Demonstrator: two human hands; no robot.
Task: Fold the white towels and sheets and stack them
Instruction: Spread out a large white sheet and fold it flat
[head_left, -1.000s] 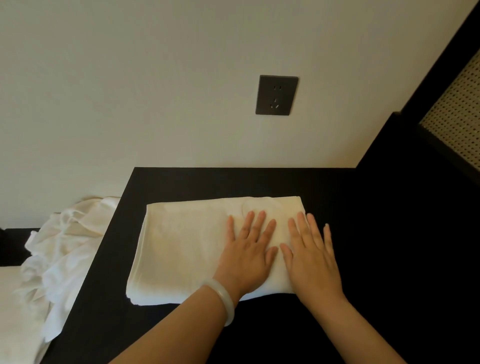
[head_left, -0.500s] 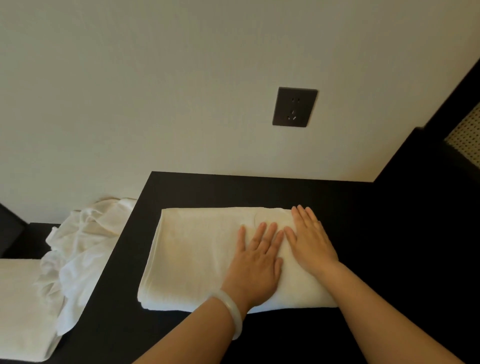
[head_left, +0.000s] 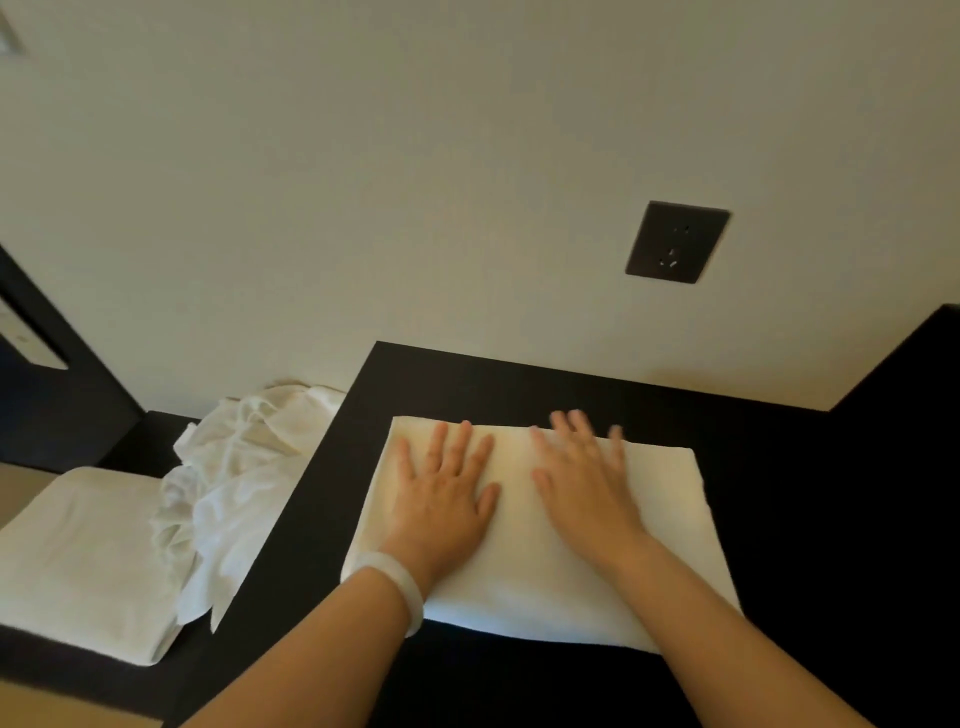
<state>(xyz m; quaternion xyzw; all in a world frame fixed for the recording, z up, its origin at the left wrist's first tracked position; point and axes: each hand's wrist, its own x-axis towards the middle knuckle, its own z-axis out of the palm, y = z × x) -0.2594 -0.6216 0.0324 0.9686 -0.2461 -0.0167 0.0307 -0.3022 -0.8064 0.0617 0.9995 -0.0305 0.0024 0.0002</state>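
A folded white towel (head_left: 672, 522) is laid flat on the black table (head_left: 831, 545), long side roughly parallel to the wall (head_left: 363, 182), near edge set a little back from the table's front. Both hands are placed palm-down on top of it.

The left hand (head_left: 441, 499) is pressed on the towel's left half, with the forearm brought in from the lower left. Its fingers (head_left: 439, 444) are held straight and slightly spread, pointed toward the wall, with the tips near the towel's far edge. The thumb is stuck out to the right. A pale bracelet (head_left: 395, 577) is worn on the left wrist and is seen over the towel's near-left corner.

The right hand (head_left: 587, 483) is laid flat just beside the left, around the towel's middle, with a narrow strip of cloth shown between the two thumbs. Its forearm is brought in from the lower right, across the towel's near edge. Its fingers (head_left: 563, 428) are straight and spread, tips at the far edge. They are blurred, so tip contact cannot be told. Nothing is pinched or gripped by either hand. The towel's right part is left uncovered.

Left of the table, on a lower dark surface, a crumpled sheet (head_left: 234, 478) is heaped against the table's left side. A folded pile (head_left: 83, 561) is set further left, touched by the sheet. A dark socket (head_left: 675, 241) is mounted on the wall, above and right of the hands.
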